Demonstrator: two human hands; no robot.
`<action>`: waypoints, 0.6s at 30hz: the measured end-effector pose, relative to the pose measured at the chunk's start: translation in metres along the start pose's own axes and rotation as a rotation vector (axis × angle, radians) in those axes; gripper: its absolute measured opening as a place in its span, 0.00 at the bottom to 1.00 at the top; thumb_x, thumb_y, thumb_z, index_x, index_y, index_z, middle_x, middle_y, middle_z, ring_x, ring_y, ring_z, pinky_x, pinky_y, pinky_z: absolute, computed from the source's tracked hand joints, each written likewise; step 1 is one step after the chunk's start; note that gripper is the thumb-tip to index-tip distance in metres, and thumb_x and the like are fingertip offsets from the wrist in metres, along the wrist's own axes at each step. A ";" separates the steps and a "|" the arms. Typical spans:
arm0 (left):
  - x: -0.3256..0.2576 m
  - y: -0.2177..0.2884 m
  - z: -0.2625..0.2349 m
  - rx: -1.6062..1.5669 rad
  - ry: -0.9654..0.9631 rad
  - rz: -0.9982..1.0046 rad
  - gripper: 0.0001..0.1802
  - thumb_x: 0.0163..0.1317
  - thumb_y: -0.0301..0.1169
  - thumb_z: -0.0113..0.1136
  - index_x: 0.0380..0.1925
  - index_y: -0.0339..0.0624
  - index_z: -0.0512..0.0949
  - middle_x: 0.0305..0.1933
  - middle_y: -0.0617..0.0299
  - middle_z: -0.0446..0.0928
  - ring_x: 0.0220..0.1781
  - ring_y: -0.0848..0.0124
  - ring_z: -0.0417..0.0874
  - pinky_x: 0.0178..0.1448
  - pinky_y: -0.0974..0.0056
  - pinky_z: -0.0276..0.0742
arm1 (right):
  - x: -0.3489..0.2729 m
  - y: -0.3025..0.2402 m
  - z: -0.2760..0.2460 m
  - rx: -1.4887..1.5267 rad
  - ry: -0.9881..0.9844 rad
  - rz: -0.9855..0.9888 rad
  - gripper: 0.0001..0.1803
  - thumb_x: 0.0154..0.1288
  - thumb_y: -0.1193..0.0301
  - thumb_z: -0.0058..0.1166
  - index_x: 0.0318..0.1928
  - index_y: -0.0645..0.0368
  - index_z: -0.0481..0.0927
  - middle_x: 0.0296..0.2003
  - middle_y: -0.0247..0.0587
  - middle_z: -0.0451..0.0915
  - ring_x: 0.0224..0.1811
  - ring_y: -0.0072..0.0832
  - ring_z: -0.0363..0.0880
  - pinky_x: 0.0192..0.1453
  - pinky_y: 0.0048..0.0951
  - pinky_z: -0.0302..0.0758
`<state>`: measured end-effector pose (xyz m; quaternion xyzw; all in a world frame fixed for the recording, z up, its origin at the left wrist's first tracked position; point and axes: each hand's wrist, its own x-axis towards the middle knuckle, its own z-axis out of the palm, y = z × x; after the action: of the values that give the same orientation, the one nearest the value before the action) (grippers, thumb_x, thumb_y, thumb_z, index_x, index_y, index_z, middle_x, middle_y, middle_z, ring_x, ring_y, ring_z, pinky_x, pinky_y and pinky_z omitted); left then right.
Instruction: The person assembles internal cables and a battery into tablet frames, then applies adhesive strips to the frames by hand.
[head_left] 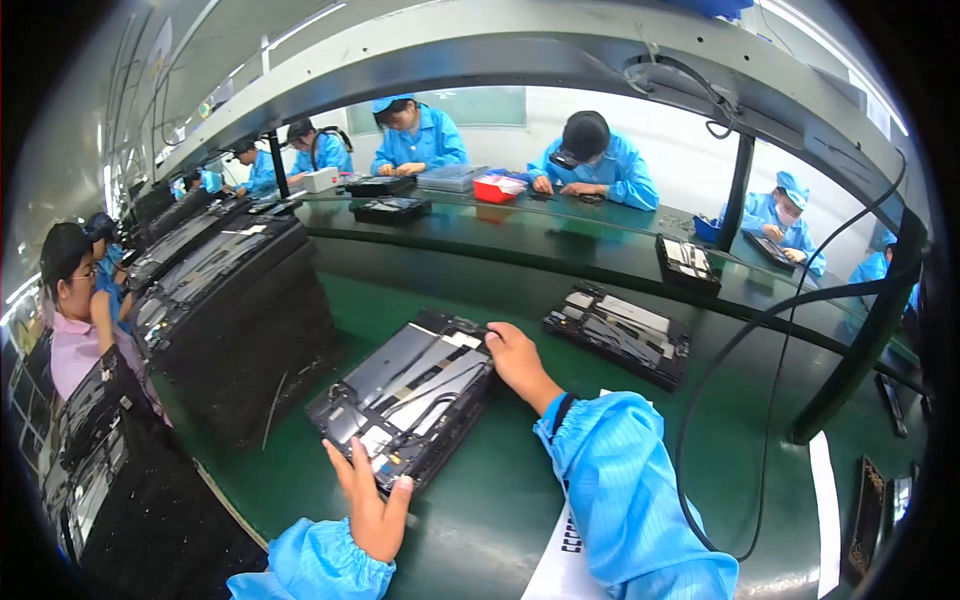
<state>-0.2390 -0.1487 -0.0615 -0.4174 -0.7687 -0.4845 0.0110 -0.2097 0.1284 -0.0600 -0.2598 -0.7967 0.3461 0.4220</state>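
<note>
In front of me a black foam tray (pixel 462 437) is held tilted over the green bench. Opened electronic devices, perhaps tablets, lie in it, with silver-grey plates (pixel 394 352), dark ribbon cables and small circuit parts showing. My left hand (pixel 374 508) grips the tray's near end, fingers and thumb spread across its edge. At the far right corner my right hand (pixel 519 364) is closed round the rim, its thumb on top. The fingers beneath the tray are hidden. Right of it, a similar filled tray (pixel 617 334) rests on the bench.
A tall stack of black trays (pixel 240 335) stands at my left, with another stack (pixel 150 510) nearer. White paper (pixel 562 562) lies under my right sleeve. A black cable (pixel 690 440) hangs at the right. Across the bench, several people in blue work near a red bin (pixel 497 189).
</note>
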 end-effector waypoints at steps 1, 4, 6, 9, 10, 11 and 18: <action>0.001 0.004 0.002 -0.010 0.002 -0.007 0.38 0.56 0.33 0.53 0.60 0.25 0.46 0.65 0.30 0.30 0.69 0.43 0.36 0.68 0.53 0.37 | 0.000 0.000 -0.006 -0.121 -0.030 -0.001 0.19 0.59 0.63 0.46 0.45 0.64 0.74 0.45 0.52 0.74 0.50 0.44 0.70 0.55 0.33 0.65; -0.001 0.011 -0.004 0.063 0.057 0.041 0.40 0.51 0.30 0.56 0.60 0.28 0.48 0.65 0.31 0.32 0.68 0.43 0.38 0.67 0.51 0.38 | 0.000 -0.017 -0.036 -0.234 -0.112 -0.019 0.20 0.56 0.60 0.49 0.44 0.61 0.75 0.44 0.49 0.74 0.50 0.44 0.69 0.53 0.40 0.63; 0.003 0.026 -0.013 0.220 0.199 0.253 0.42 0.43 0.28 0.57 0.59 0.30 0.51 0.66 0.32 0.35 0.68 0.42 0.40 0.66 0.48 0.37 | 0.005 -0.011 -0.066 -0.332 -0.162 -0.056 0.20 0.52 0.59 0.51 0.42 0.60 0.75 0.43 0.47 0.75 0.48 0.45 0.68 0.52 0.46 0.61; 0.016 0.073 -0.007 0.079 0.159 0.548 0.37 0.39 0.30 0.59 0.55 0.37 0.61 0.65 0.34 0.39 0.67 0.42 0.43 0.66 0.48 0.39 | -0.007 0.016 -0.146 -0.832 -0.060 -0.120 0.18 0.48 0.63 0.55 0.38 0.61 0.76 0.41 0.46 0.74 0.46 0.44 0.69 0.50 0.45 0.61; 0.025 0.094 0.012 -0.022 0.080 0.611 0.34 0.39 0.30 0.59 0.52 0.37 0.65 0.65 0.35 0.42 0.67 0.43 0.45 0.66 0.49 0.40 | -0.026 0.042 -0.182 -0.965 -0.035 -0.158 0.16 0.47 0.65 0.57 0.37 0.60 0.76 0.40 0.44 0.73 0.45 0.42 0.69 0.48 0.43 0.61; 0.033 0.107 0.029 0.004 -0.020 0.636 0.32 0.40 0.30 0.59 0.51 0.37 0.66 0.65 0.37 0.45 0.66 0.44 0.48 0.65 0.51 0.42 | -0.037 0.066 -0.191 -1.042 -0.023 -0.230 0.15 0.46 0.66 0.58 0.36 0.59 0.76 0.39 0.43 0.73 0.44 0.40 0.69 0.46 0.42 0.62; 0.112 0.097 0.181 -0.279 -0.109 0.387 0.22 0.46 0.30 0.58 0.43 0.35 0.71 0.51 0.45 0.67 0.55 0.52 0.67 0.59 0.59 0.62 | -0.062 0.067 -0.206 -1.058 -0.016 -0.252 0.14 0.42 0.67 0.61 0.32 0.56 0.75 0.34 0.39 0.70 0.41 0.36 0.68 0.42 0.36 0.64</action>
<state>-0.1785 0.0757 -0.0389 -0.5799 -0.5995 -0.5516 0.0042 0.0054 0.1948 -0.0584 -0.3365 -0.8902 -0.1536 0.2659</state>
